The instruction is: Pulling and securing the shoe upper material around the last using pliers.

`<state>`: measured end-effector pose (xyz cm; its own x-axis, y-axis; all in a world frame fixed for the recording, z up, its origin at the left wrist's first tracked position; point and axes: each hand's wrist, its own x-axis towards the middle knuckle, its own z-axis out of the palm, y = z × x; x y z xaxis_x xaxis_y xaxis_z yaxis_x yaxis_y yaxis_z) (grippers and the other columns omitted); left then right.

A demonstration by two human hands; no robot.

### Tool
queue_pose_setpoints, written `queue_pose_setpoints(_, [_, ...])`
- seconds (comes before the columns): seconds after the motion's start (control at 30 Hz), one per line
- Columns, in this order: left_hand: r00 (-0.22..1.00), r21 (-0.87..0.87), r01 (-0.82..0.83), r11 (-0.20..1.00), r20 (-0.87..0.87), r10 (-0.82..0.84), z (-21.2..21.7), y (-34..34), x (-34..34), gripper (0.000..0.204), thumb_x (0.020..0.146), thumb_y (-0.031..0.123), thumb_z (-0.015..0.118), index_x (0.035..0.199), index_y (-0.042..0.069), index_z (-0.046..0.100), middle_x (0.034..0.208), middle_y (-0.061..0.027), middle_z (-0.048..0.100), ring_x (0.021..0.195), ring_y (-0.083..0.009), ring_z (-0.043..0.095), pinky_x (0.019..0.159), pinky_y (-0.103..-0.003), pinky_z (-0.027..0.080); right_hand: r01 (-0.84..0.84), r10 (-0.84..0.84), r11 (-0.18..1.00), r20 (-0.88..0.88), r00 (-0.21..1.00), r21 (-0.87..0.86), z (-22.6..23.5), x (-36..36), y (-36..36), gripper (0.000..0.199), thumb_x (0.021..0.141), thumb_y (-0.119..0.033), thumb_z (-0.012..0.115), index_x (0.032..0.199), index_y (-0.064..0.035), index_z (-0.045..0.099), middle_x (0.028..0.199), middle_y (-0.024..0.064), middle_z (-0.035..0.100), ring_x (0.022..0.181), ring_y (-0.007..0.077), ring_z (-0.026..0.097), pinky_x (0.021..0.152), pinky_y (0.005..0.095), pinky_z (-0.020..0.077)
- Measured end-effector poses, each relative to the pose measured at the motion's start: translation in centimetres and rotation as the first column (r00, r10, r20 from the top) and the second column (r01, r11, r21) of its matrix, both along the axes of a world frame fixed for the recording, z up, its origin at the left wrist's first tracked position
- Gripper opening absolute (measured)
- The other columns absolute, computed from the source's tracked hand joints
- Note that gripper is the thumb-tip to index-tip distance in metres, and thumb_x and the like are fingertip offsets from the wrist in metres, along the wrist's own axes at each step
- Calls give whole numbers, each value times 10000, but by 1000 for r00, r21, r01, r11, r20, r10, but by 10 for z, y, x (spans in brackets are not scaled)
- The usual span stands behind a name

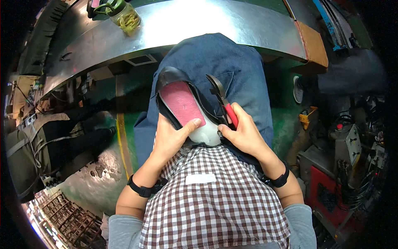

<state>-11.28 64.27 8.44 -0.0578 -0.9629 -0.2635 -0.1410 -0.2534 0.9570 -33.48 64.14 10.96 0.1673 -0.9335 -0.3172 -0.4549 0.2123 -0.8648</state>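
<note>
A black shoe upper (173, 75) is fitted over a white shoe last (206, 135), bottom side up on my lap. A pink insole (180, 103) covers most of the last's sole, with the white heel end bare toward me. My left hand (169, 137) grips the shoe from its left side, its thumb lying on the insole's near end. In my right hand (245, 132) are lasting pincers (224, 97) with red handles and a dark curved jaw pointing away from me. The right thumb and a finger also press at the upper's edge beside the heel; whether they pinch it is hidden.
A shiny metal bench (265, 29) runs across in front of my knees. A green-lidded jar (126, 20) stands on it at left, and a brown block (313, 46) sits at its right end. A control box (347, 143) is at right; a metal rack (68, 220) at lower left.
</note>
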Motion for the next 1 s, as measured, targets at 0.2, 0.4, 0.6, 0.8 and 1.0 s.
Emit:
queue_pose_setpoints(0.2, [936, 127, -99, 987, -326, 136, 12, 5, 8, 664, 850, 198, 752, 1364, -28, 397, 1220, -136, 584, 1123, -223, 587, 1000, -361, 466, -113, 103, 984, -75, 992, -136, 38, -10, -46, 231, 764, -63, 642, 896, 2, 464, 720, 185, 568, 674, 338, 619, 635, 420, 463])
queue_pose_setpoints(0.4, [589, 240, 804, 545, -445, -674, 62, 29, 28, 459, 924, 248, 687, 1289, -24, 625, 1287, -192, 640, 1196, -255, 605, 1016, -362, 476, -358, 306, 924, -305, 902, -134, 45, -32, -94, 213, 755, -15, 642, 873, 2, 465, 749, 99, 573, 672, 148, 528, 645, 306, 448])
queue_pose_setpoints(0.6, [724, -326, 679, 658, 446, -527, 110, -51, -2, 299, 814, 47, 700, 1111, 29, 681, 1207, -146, 648, 1130, -290, 622, 983, -386, 476, -39, 46, 997, 109, 993, -71, 24, -52, -83, 273, 752, -67, 767, 887, -33, 532, 802, 11, 611, 699, 85, 526, 652, 255, 446])
queue_pose_setpoints(0.8, [441, -241, 897, 371, 547, -711, 57, -111, -42, 207, 827, 86, 699, 1033, 107, 679, 1181, -109, 607, 973, -300, 660, 824, -382, 546, 311, -293, 946, 166, 942, -92, 5, -82, -9, 477, 627, -170, 904, 964, -73, 580, 894, -33, 506, 779, 95, 465, 747, 251, 425])
queue_pose_setpoints(1.0, [347, -337, 933, 128, 744, -570, 56, -133, -63, 184, 805, 92, 691, 984, 131, 680, 1064, -66, 639, 779, -245, 686, 652, -346, 557, 439, -430, 898, 153, 890, -31, -14, -88, 10, 526, 636, -221, 910, 1014, -58, 583, 979, -11, 558, 866, 102, 465, 832, 248, 410])
